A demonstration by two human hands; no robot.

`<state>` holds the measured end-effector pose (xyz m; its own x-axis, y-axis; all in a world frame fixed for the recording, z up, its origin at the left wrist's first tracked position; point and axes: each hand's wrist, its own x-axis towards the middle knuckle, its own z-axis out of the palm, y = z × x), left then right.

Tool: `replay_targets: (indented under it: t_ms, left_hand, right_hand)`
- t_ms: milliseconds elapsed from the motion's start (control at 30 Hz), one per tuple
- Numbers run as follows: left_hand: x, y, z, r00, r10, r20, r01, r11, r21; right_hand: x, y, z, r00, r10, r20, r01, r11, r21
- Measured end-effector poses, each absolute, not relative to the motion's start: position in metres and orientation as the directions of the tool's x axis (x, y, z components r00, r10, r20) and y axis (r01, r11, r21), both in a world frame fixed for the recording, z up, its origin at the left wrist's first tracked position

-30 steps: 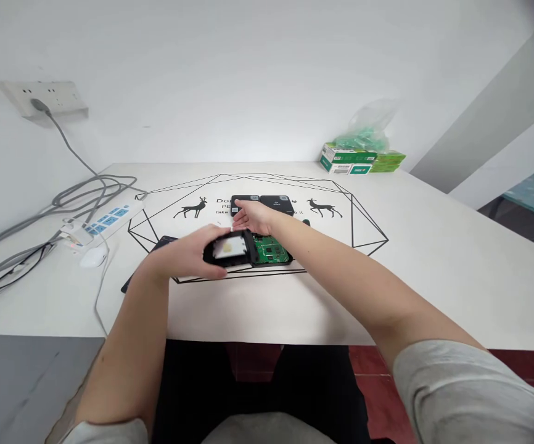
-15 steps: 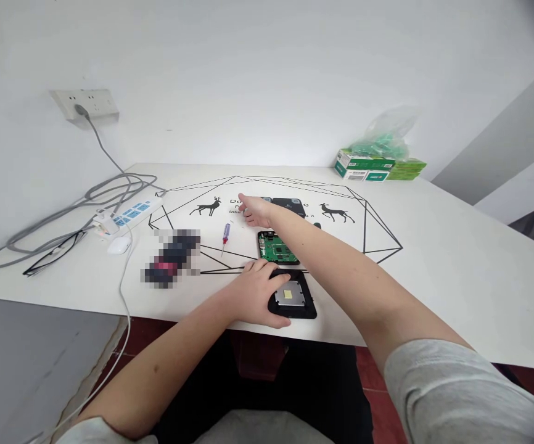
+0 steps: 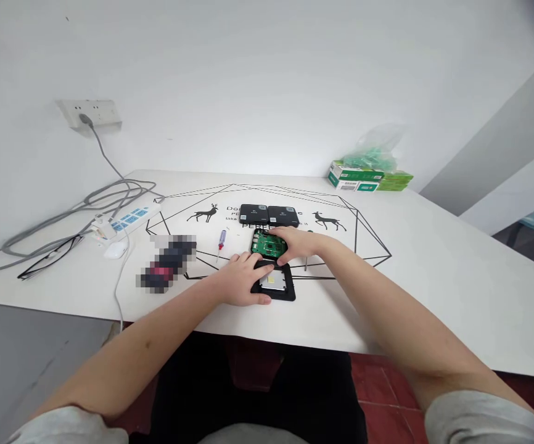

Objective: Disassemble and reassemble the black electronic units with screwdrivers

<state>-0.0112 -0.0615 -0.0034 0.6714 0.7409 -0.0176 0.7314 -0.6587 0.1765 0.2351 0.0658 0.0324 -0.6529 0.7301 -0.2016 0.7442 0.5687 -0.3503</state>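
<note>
A black cover with a metal plate lies near the table's front edge. My left hand rests over its left side, fingers spread. Just behind the cover is a black case holding a green circuit board. My right hand has its fingers curved round the right side of that case, thumb at the near edge and fingertips at the far edge. Behind the board sit two closed black boxes, one on the left and one on the right, side by side.
A purple screwdriver lies left of the board, and another tool right of my right hand. Farther left are a blurred dark object, a power strip, glasses and cables. Green-white boxes stand back right.
My right hand has come down from above the two black boxes to the circuit board case. Both boxes now show fully. The view has shifted slightly; my left hand stays on the cover.
</note>
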Motion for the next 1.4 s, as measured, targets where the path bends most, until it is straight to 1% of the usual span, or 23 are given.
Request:
replay_targets:
  t_ms: [100,233,300,333,367,400,433,467,500,533,567,633,700,767,900,967,1033,1133,1267,1333,1400]
  left_hand:
    - [-0.011,-0.056,-0.001,0.668,0.744,-0.015,0.730,-0.652,0.204]
    - [-0.014,-0.044,0.007,0.671,0.741,-0.021,0.718,-0.642,0.268]
    - [-0.018,-0.035,0.014,0.634,0.774,-0.013,0.737,-0.598,0.315]
    - [-0.019,-0.030,0.019,0.600,0.800,0.002,0.752,-0.565,0.341]
    - [-0.019,-0.025,0.023,0.574,0.818,0.016,0.760,-0.540,0.361]
    - [-0.019,-0.020,0.026,0.560,0.828,0.022,0.764,-0.527,0.373]
    - [-0.018,-0.017,0.028,0.576,0.818,0.013,0.754,-0.537,0.378]
    - [-0.016,-0.015,0.029,0.599,0.801,0.006,0.738,-0.554,0.385]
    - [-0.013,-0.015,0.028,0.627,0.779,-0.002,0.721,-0.579,0.382]
    - [-0.010,-0.015,0.026,0.650,0.760,-0.005,0.706,-0.602,0.373]
    - [-0.008,-0.017,0.022,0.668,0.744,0.000,0.694,-0.623,0.361]
    - [-0.004,-0.022,0.013,0.666,0.745,0.029,0.691,-0.632,0.351]
    - [-0.003,-0.026,0.004,0.644,0.763,0.058,0.701,-0.618,0.357]
    - [-0.003,-0.029,-0.003,0.633,0.768,0.091,0.693,-0.616,0.376]
    - [-0.005,-0.029,-0.010,0.624,0.770,0.132,0.645,-0.603,0.469]
    - [-0.005,-0.028,-0.010,0.620,0.771,0.145,0.631,-0.600,0.492]
    - [-0.006,-0.027,-0.010,0.624,0.768,0.146,0.629,-0.604,0.490]
    - [-0.010,-0.023,-0.009,0.602,0.781,0.167,0.652,-0.602,0.461]
    - [-0.017,-0.010,-0.012,0.463,0.844,0.272,0.739,-0.537,0.408]
    - [-0.020,-0.002,-0.015,0.402,0.870,0.284,0.783,-0.488,0.387]
    - [-0.022,0.004,-0.018,0.367,0.894,0.258,0.802,-0.444,0.399]
  right_hand:
    - [0.229,0.072,0.028,-0.678,0.713,-0.180,0.711,0.573,-0.407]
    - [0.231,0.076,0.026,-0.676,0.717,-0.172,0.691,0.535,-0.486]
    - [0.237,0.075,0.025,-0.663,0.738,-0.124,0.678,0.523,-0.516]
    - [0.241,0.074,0.026,-0.631,0.772,-0.082,0.687,0.506,-0.521]
    - [0.245,0.073,0.027,-0.567,0.823,-0.031,0.715,0.473,-0.515]
    - [0.249,0.072,0.028,-0.454,0.891,0.020,0.769,0.403,-0.496]
    - [0.254,0.071,0.029,-0.288,0.956,0.053,0.843,0.280,-0.460]
    - [0.259,0.071,0.030,-0.117,0.991,0.062,0.897,0.132,-0.421]
    - [0.264,0.071,0.029,0.016,0.999,0.039,0.923,0.000,-0.386]
    - [0.269,0.071,0.028,0.099,0.995,-0.004,0.928,-0.094,-0.360]
    - [0.273,0.071,0.026,0.133,0.989,-0.061,0.925,-0.146,-0.351]
    - [0.278,0.071,0.020,0.098,0.982,-0.164,0.911,-0.155,-0.383]
    - [0.279,0.071,0.015,0.052,0.979,-0.199,0.892,-0.135,-0.432]
    - [0.277,0.069,0.013,0.034,0.982,-0.187,0.877,-0.119,-0.466]
    - [0.268,0.062,0.017,-0.002,0.992,-0.128,0.842,-0.068,-0.536]
    - [0.264,0.060,0.018,-0.016,0.993,-0.113,0.839,-0.048,-0.541]
    - [0.262,0.059,0.018,-0.026,0.990,-0.135,0.856,-0.048,-0.514]
    - [0.267,0.059,0.018,-0.039,0.973,-0.227,0.893,-0.068,-0.445]
    - [0.285,0.053,0.027,-0.035,0.934,-0.356,0.939,-0.091,-0.332]
    - [0.290,0.049,0.033,-0.016,0.931,-0.365,0.960,-0.087,-0.266]
    - [0.288,0.046,0.039,-0.005,0.953,-0.303,0.975,-0.063,-0.214]
